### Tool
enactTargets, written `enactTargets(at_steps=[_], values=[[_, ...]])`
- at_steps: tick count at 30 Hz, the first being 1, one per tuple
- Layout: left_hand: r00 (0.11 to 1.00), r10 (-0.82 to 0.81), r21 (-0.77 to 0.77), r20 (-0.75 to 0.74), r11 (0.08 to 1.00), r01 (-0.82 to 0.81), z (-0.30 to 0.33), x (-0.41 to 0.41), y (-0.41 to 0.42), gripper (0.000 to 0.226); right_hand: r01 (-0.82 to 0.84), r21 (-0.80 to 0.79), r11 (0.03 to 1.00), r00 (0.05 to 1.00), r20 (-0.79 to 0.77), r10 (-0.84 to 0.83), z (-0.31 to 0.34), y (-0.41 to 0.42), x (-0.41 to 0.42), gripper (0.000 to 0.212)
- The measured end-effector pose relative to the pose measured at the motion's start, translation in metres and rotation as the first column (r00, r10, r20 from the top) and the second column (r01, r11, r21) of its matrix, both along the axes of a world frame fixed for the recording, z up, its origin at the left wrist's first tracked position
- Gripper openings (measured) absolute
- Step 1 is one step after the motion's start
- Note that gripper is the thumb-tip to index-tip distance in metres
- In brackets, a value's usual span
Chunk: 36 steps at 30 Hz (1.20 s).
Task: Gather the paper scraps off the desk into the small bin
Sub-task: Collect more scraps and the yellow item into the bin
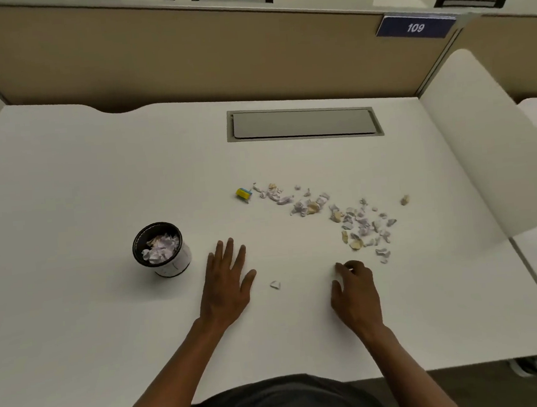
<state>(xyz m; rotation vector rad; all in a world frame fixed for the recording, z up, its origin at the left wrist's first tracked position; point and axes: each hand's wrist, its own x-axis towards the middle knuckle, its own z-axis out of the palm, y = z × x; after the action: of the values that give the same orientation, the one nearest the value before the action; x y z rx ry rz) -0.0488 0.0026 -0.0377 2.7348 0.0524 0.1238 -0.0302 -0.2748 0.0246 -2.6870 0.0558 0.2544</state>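
Landmark: small bin (161, 248), part-filled with scraps, standing on the worktop (69, 219). Nearest, one loose scrap (275, 285) lies right of the bin, between both hands. Left hand (225, 287) is laid flat with fingers straight, holding nothing, nearer the bin. Right hand (356, 291) is curled, fingertips down; whether anything is pinched cannot be told. Main scrap scatter (342, 216) lies farther right and beyond, nearest the right hand, trailing back toward a yellow eraser (244, 194).

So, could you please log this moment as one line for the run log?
left hand flat on desk | right hand fingers curled, grasp unclear | bin part-filled | scraps remain
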Motion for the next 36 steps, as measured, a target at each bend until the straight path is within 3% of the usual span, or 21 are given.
enactTargets(at_steps=[7,11,15,20,24,28,31,36], values=[[1.000,-0.001,0.055,-0.004,0.998,0.001,-0.008,-0.001,0.001,0.063,-0.396,0.011,0.918,0.918,0.004,0.396,-0.009,0.062,-0.014,0.055],[1.000,0.009,0.067,-0.015,0.998,-0.008,-0.006,-0.002,0.001,0.063,-0.579,-0.002,0.816,0.813,0.073,0.577,-0.012,0.082,0.008,0.031],[1.000,0.012,0.051,-0.010,0.999,-0.012,-0.004,-0.002,0.001,0.062,-0.541,-0.003,0.841,0.834,0.126,0.537,-0.006,0.096,0.055,0.024],[0.999,0.032,0.037,0.034,0.999,-0.033,-0.005,-0.002,0.000,0.061,-0.550,-0.005,0.835,0.824,0.155,0.544,0.010,0.124,0.113,0.038],[0.999,0.046,0.040,0.030,0.998,-0.047,-0.006,-0.002,0.000,0.061,-0.605,-0.124,0.787,0.786,0.066,0.615,0.019,0.154,0.157,0.059],[0.998,0.052,0.021,0.045,0.998,-0.053,-0.008,-0.001,-0.001,0.060,-0.677,-0.211,0.705,0.732,-0.087,0.676,0.019,0.173,0.183,0.065],[0.997,0.057,0.013,0.044,0.998,-0.058,-0.009,-0.001,0.000,0.060,-0.714,-0.156,0.683,0.699,-0.112,0.706,0.014,0.176,0.179,0.064],[0.997,0.059,0.003,0.041,0.998,-0.060,-0.010,0.000,-0.001,0.060,-0.747,-0.052,0.663,0.657,0.092,0.748,0.004,0.159,0.155,0.038]])
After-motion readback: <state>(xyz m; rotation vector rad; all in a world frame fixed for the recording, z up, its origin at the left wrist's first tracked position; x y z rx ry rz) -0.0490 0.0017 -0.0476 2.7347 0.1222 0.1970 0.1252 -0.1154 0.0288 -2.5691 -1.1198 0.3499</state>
